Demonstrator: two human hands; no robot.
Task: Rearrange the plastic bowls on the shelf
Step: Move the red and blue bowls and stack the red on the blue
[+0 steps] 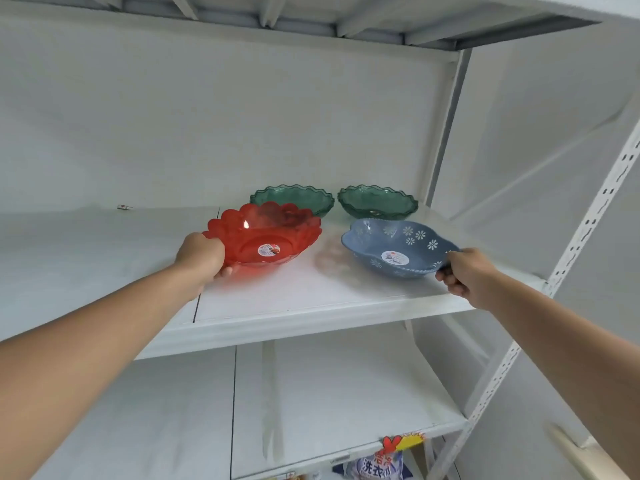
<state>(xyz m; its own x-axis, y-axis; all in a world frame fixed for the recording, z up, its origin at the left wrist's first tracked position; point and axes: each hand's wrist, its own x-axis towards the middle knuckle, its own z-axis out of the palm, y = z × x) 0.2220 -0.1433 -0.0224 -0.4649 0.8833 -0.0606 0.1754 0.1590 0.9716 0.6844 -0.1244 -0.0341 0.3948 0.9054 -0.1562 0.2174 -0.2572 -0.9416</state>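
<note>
A clear red scalloped bowl (266, 237) sits tilted on the white shelf (294, 299), its near-left rim gripped by my left hand (202, 259). To its right, a blue bowl with white flowers (398, 247) is held at its right rim by my right hand (464, 275); it also tilts up on that side. Two green wavy-edged bowls stand behind them near the back wall, the left green bowl (294, 197) partly hidden by the red one and the right green bowl (377, 202) fully visible. Both front bowls carry a round sticker inside.
A white slotted upright post (568, 251) frames the shelf's right side. A lower white shelf (329, 403) lies beneath, with a coloured tag on its front edge and packaged goods (377, 467) below. A small tag (124, 207) lies far back left on the shelf.
</note>
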